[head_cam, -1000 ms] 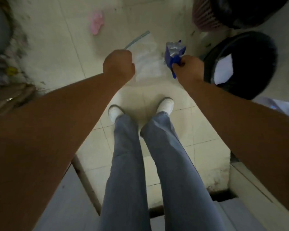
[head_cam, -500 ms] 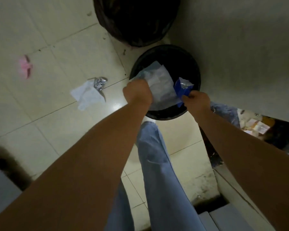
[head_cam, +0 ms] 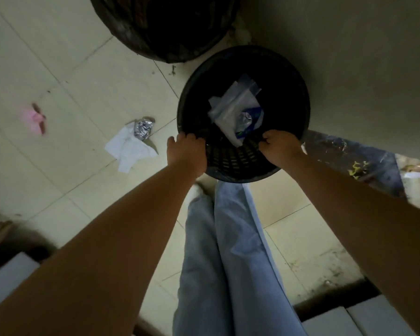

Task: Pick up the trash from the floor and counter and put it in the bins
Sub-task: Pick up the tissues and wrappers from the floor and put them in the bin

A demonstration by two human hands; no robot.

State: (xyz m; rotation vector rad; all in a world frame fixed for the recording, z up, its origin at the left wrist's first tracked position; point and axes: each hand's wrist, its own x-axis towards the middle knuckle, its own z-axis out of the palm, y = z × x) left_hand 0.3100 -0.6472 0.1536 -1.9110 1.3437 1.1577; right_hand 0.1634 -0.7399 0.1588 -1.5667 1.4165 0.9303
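Head view: left hand [head_cam: 188,151] and right hand [head_cam: 280,146], fingers curled and empty, hover over the round black mesh bin [head_cam: 298,93] right of centre, likely releasing the clear plastic bag [head_cam: 230,110].

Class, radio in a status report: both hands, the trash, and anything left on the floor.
Left hand and right hand empty at the black bin rim. Clear bag and blue wrapper inside. White tissue, foil ball, pink scrap on floor.

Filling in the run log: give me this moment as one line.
left hand: empty, over basket rim | right hand: empty | black basket: holds clear bag, blue wrapper | floor: tissue, foil, pink scrap
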